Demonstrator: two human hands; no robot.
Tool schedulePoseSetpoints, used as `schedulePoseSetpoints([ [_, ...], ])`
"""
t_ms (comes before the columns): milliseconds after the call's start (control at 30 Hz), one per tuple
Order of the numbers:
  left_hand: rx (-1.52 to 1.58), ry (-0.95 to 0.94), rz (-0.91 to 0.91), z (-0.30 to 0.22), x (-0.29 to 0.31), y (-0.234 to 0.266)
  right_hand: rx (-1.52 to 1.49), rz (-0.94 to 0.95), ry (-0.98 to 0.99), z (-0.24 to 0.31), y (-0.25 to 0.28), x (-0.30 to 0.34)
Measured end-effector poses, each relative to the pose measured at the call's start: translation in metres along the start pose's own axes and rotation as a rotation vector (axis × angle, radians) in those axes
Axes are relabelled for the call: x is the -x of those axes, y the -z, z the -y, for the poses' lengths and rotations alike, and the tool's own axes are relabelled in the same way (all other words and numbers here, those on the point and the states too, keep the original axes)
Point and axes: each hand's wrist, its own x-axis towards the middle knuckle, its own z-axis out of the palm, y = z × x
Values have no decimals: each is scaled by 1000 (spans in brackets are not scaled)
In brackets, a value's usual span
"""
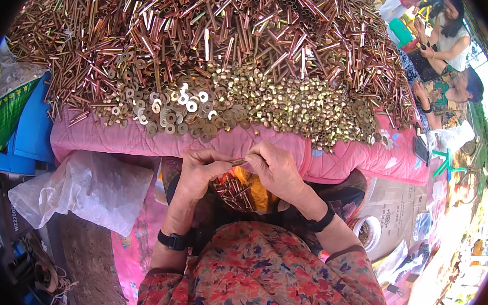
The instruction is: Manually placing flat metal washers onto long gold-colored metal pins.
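Both my hands meet over my lap, just in front of the pink quilted edge. My left hand (201, 172) is closed in a pinch on a small brassy metal rod (237, 162), which lies nearly level. My right hand (274, 169) is closed at the rod's other end, its thumb and fingers hiding that tip. Below, several reddish metal rods (235, 195) lie on an orange bag (260, 191) in my lap. Nearest my hands are flat round washers (193, 107) and a heap of small gold nuts (293, 107).
Coppery metal tubes (168, 26) pile high across the pink quilt (107, 136). At the left are a clear plastic sheet (89, 189) and a blue bin (28, 130). A white bucket (367, 232) stands on the right. Other people (447, 82) sit at the far right.
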Motion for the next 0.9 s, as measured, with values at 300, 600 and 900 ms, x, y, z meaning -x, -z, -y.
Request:
schedulePoseSetpoints([
  [300, 16, 27, 49, -5, -2, 5, 99, 123, 9, 1, 6, 1],
  [600, 50, 93, 56, 1, 0, 1, -67, 219, -322, -1, 9, 4],
  [900, 154, 145, 17, 3, -1, -1, -12, 173, -250, -1, 5, 4],
])
